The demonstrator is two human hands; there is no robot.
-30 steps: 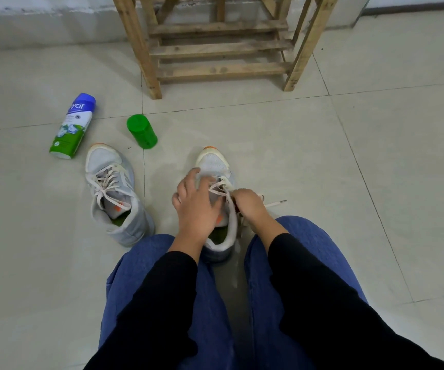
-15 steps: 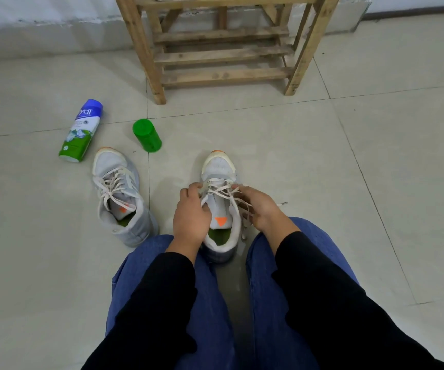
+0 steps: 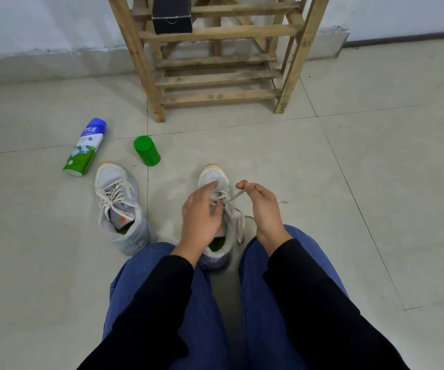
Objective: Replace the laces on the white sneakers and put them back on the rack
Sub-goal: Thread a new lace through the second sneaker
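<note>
Rack (image 3: 215, 81) stands at the wall (image 3: 28, 28). Laced sneaker (image 3: 119, 206) lies on the floor (image 3: 349, 182) leftward; second sneaker (image 3: 213, 180) sits between the knees (image 3: 282, 249). Left hand (image 3: 202, 212) rests on it, fingers loosely spread; right hand (image 3: 263, 206) pinches its lace (image 3: 235, 195), pulled taut.

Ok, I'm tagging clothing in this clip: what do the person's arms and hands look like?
Both arms are covered to the wrist by long, plain black sleeves, the left sleeve and the right sleeve alike, with no markings showing. The left hand and the right hand are bare, without gloves.
</note>
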